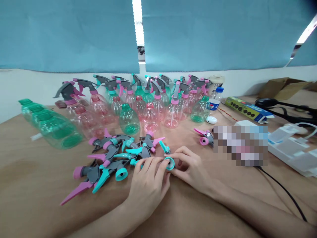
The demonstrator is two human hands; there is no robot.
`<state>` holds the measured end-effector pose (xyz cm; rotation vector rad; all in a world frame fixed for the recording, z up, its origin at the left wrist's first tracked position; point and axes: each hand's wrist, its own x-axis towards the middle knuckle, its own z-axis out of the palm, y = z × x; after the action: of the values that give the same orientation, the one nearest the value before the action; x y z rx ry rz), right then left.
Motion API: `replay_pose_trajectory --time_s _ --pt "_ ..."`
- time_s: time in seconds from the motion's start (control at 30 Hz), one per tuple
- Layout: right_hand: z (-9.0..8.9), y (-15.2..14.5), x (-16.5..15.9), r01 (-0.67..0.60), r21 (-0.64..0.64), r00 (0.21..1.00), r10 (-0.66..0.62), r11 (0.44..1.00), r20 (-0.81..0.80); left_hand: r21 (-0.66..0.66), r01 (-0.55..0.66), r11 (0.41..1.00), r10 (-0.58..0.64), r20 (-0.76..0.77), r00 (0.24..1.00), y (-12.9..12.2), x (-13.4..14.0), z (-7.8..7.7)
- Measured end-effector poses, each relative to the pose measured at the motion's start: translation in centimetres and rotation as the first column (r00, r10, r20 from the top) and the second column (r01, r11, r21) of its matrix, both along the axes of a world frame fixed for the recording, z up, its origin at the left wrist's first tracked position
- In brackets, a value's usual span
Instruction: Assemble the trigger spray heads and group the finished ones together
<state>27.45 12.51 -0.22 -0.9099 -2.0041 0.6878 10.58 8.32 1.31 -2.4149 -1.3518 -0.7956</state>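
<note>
My left hand [148, 180] and my right hand [192, 167] meet low over the table's middle, both with fingers closed around one spray trigger head [169, 164]. Its turquoise collar faces me, and fingers hide much of its body. Left of my hands lies a heap of loose grey trigger heads with pink or turquoise parts, among them a turquoise-collared one [121, 174] and a pink-levered one [90, 175]. Behind the heap stand an uncapped green bottle [129, 120] and an uncapped pink bottle [150, 119].
Rows of bottles fitted with spray heads, such as a pink one [172, 114], line the back. Green bottles [59, 130] lean together at left. To the right are another trigger head [204, 138], a Pepsi bottle [215, 103], a blue-yellow box [247, 109] and a white power strip [294, 148].
</note>
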Motion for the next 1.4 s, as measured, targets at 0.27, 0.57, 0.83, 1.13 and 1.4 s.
replay_pose_trajectory --time_s 0.27,0.57,0.83,1.13,1.4 --pt "0.2 0.1 0.1 0.096 -0.016 0.995 -0.096 0.995 0.023 -0.129 0.064 0.99 -0.048 0.126 0.991 0.2 -0.3 -0.3" --pt "0.4 0.3 0.3 0.023 0.016 0.999 -0.024 1.0 0.036 -0.228 0.219 0.949 -0.138 0.323 0.936 0.2 -0.6 0.0" --pt "0.4 0.5 0.5 -0.069 0.016 0.997 0.069 0.997 0.032 -0.298 0.278 0.913 -0.181 0.313 0.932 1.0 -1.9 0.5" --pt "0.8 0.0 0.2 -0.054 -0.076 0.998 0.055 0.996 0.013 -0.2 0.212 0.956 -0.151 0.281 0.948 0.6 -0.6 -0.4" --pt "0.8 -0.1 0.0 -0.081 -0.138 0.997 0.079 0.987 -0.018 -0.241 0.261 0.935 -0.156 0.38 0.912 0.5 -0.8 -0.1"
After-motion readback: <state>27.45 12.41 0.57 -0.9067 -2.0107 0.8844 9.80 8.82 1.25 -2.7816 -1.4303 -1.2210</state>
